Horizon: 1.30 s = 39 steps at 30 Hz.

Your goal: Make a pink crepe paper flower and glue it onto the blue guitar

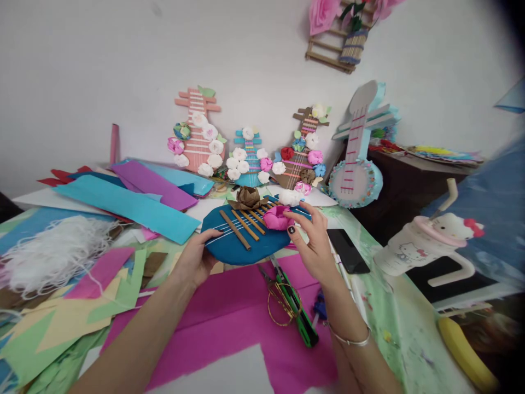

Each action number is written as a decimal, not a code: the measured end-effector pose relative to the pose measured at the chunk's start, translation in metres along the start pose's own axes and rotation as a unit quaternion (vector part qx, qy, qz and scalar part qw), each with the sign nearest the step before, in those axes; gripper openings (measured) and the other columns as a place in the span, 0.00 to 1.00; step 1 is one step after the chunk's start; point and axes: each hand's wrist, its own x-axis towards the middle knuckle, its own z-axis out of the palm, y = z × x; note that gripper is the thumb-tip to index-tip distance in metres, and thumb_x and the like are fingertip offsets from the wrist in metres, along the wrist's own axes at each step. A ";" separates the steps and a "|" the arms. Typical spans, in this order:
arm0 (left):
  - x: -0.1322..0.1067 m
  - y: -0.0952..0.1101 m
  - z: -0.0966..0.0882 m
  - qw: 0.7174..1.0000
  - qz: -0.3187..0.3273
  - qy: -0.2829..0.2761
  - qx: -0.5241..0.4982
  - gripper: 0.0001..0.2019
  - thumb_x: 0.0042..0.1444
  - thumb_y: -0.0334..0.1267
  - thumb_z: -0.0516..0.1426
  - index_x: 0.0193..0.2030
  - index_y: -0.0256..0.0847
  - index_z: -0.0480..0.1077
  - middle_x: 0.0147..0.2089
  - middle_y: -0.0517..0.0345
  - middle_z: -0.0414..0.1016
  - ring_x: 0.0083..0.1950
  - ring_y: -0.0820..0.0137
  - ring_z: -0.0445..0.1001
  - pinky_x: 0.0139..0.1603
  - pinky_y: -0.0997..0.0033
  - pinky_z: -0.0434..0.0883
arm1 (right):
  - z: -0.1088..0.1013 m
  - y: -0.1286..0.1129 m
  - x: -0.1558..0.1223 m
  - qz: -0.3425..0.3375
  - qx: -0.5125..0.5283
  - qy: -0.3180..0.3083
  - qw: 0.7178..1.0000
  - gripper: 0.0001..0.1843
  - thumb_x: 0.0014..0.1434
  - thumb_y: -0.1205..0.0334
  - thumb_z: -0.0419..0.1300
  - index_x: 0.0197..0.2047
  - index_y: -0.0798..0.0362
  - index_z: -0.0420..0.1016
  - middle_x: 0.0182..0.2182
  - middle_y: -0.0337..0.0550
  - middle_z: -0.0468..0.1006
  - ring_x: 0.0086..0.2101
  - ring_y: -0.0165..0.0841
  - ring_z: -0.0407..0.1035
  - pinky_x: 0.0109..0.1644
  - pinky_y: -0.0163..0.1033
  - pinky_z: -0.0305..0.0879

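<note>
Blue instrument [262,250] points to two o'clock; left hand [199,257] clasps its eight-o'clock edge, right hand [315,241] pinches pink flower [276,219].

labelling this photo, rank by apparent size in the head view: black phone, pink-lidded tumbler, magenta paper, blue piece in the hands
1. Magenta paper
2. Blue piece and pink-lidded tumbler: too alike to rank
3. Black phone

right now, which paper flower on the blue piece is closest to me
The pink flower, with the right hand against it. It sits lower in the picture than the brown flower and the white flower, which lie farther back.
</note>
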 end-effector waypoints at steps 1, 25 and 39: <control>-0.001 0.000 0.000 1.000 0.004 -0.005 0.003 0.09 0.44 0.27 0.61 0.35 0.35 0.73 0.26 0.60 0.77 0.20 0.76 0.72 0.18 0.80 0.71 | -0.001 0.002 0.000 -0.006 -0.001 -0.011 1.000 0.15 0.65 0.55 0.52 0.52 0.44 0.73 0.59 0.47 0.64 0.61 0.45 0.54 0.62 0.58 0.53; -0.024 0.004 0.006 0.991 0.075 -0.073 0.084 0.18 0.37 0.36 0.65 0.38 0.33 0.75 0.35 0.54 0.79 0.29 0.71 0.72 0.24 0.74 0.73 | -0.002 0.002 0.002 -0.041 0.002 -0.069 0.997 0.10 0.64 0.58 0.55 0.32 0.50 0.72 0.57 0.48 0.68 0.59 0.46 0.55 0.63 0.59 0.51; -0.025 0.005 0.007 0.991 0.064 -0.075 0.093 0.21 0.35 0.37 0.66 0.40 0.34 0.75 0.35 0.54 0.78 0.28 0.70 0.71 0.21 0.73 0.72 | -0.006 0.006 0.001 -0.084 -0.016 -0.085 0.993 0.05 0.59 0.67 0.57 0.33 0.50 0.72 0.58 0.46 0.67 0.60 0.48 0.53 0.63 0.62 0.52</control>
